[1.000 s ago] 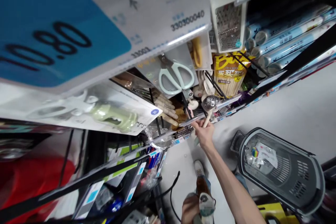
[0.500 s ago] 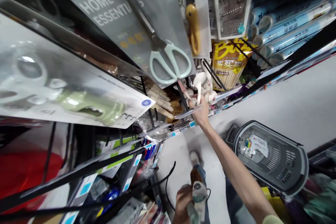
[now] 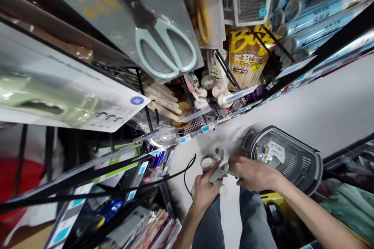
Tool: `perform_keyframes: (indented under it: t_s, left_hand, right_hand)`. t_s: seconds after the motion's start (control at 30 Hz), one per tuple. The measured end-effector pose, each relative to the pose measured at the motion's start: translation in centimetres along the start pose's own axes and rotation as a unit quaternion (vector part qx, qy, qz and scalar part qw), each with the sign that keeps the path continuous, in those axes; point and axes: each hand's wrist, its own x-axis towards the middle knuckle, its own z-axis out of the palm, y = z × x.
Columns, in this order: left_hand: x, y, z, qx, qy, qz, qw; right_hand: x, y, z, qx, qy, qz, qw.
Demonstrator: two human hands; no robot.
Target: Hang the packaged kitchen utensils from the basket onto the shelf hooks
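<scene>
Low in front of my legs, my left hand (image 3: 206,187) is closed around a utensil with a pale green handle (image 3: 219,173). A whitish round part (image 3: 207,161) shows just above that hand; the utensil's kind cannot be made out. My right hand (image 3: 253,173) is beside it, fingers curled on a pale green end that sticks out toward the left hand. Whether both grip the same piece is unclear. Above the hands, white and pink-handled spoons (image 3: 220,89) hang on the rack.
A grey shopping basket (image 3: 292,159) with packaged goods stands on the floor to the right. Packaged scissors (image 3: 166,50) and a green corkscrew pack (image 3: 49,99) hang close by. A yellow bag of sticks (image 3: 248,58) and blue rolls (image 3: 318,23) fill the shelf. Black hooks (image 3: 175,177) jut out at left.
My right hand has left the white spoon on the rack and come down to my left hand. The left hand has risen with the green-handled utensil. The view has shifted.
</scene>
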Motion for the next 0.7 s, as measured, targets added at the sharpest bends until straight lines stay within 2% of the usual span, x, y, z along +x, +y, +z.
perform_keyframes:
  t_s: [0.1,0.2,0.23,0.3,0.4,0.47,0.57,0.63,0.7]
  left_hand:
    - [0.1,-0.3,0.5,-0.009,0.061,-0.002,0.998]
    - [0.6,-0.4,0.6,-0.037,0.121,-0.022,0.992]
    - [1.0,-0.3,0.5,-0.051,0.133,-0.029,0.989]
    - [1.7,0.2,0.4,-0.087,0.155,-0.047,0.983]
    - [2.7,1.1,0.3,-0.134,0.163,-0.083,0.974]
    - [2.9,1.5,0.2,-0.134,0.163,-0.103,0.972]
    - [2.6,1.6,0.1,-0.114,0.183,-0.104,0.971]
    - [1.9,1.3,0.2,-0.119,0.192,-0.097,0.969]
    - [0.9,0.5,0.3,-0.119,0.18,-0.082,0.973]
  right_hand:
    - [-0.2,0.0,-1.2,0.046,0.045,-0.024,0.998]
    - [0.3,0.8,-1.3,0.145,0.146,-0.035,0.978]
    - [0.7,1.0,-0.9,0.197,0.19,-0.03,0.961]
    - [1.8,1.2,0.7,0.313,0.276,-0.028,0.908]
    - [4.2,1.3,3.4,0.432,0.344,-0.058,0.832]
    - [6.1,1.3,4.4,0.458,0.381,-0.061,0.801]
    - [9.2,1.2,3.7,0.459,0.45,-0.056,0.764]
    - [11.2,0.9,2.3,0.435,0.478,-0.068,0.76]
    - [12.9,0.5,0.8,0.395,0.493,-0.089,0.77]
